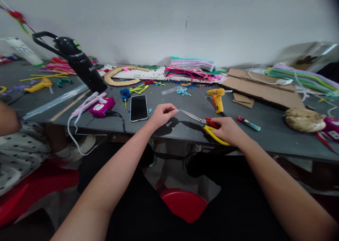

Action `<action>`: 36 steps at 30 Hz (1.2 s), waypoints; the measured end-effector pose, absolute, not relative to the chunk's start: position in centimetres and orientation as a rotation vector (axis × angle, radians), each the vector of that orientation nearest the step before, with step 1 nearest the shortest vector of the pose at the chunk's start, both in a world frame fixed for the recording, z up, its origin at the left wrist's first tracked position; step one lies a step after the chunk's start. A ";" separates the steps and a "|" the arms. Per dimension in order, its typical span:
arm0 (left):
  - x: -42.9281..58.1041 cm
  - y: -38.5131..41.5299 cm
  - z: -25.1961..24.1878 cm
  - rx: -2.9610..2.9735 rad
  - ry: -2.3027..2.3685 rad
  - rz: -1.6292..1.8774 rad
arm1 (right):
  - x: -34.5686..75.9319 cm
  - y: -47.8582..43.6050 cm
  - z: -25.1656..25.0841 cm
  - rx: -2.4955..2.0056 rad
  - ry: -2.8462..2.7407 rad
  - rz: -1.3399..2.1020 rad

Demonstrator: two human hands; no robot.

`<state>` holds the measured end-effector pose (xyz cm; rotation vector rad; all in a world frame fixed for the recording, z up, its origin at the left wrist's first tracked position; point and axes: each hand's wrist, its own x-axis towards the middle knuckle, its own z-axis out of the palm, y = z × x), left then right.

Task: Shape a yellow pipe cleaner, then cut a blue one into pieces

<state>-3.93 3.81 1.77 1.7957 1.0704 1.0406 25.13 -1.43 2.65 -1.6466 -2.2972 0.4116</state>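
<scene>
My right hand (227,130) grips scissors (194,116) with one red and one yellow handle. Their blades point left, toward my left hand (164,114), whose thumb and forefinger are pinched together. A tiny light-blue piece seems to stick out of that pinch, right at the blade tips; most of it is hidden by my fingers. Behind the blades lies a small heap of light-blue cut pieces (183,91), next to a clear ruler (169,90). To the left of my left hand a phone (139,108) lies flat with a dark screen.
A yellow glue gun (217,99) and a utility knife (249,123) lie on the right. Cardboard (261,87) and pink pipe cleaners (185,72) are at the back. Leftward stand a black bottle (86,70) and a purple box (102,107) with cables. Another person's arm (8,119) shows at far left.
</scene>
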 end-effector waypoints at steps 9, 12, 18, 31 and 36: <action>-3.9 3.8 1.7 1.796 1.079 1.034 | 25.4 -1.2 2.4 -1.615 -2.321 0.408; -3.9 3.8 1.7 1.787 1.075 1.039 | 25.3 -1.2 2.3 -1.625 -2.302 0.399; -3.9 3.8 1.8 1.771 1.054 1.056 | 25.1 -1.6 2.5 -1.679 -2.220 0.392; -4.1 4.1 1.5 1.759 1.053 1.043 | 25.3 -1.4 2.5 -1.632 -2.290 0.436; -4.1 4.1 1.5 1.746 1.051 1.033 | 25.2 -1.5 2.7 -1.622 -2.311 0.413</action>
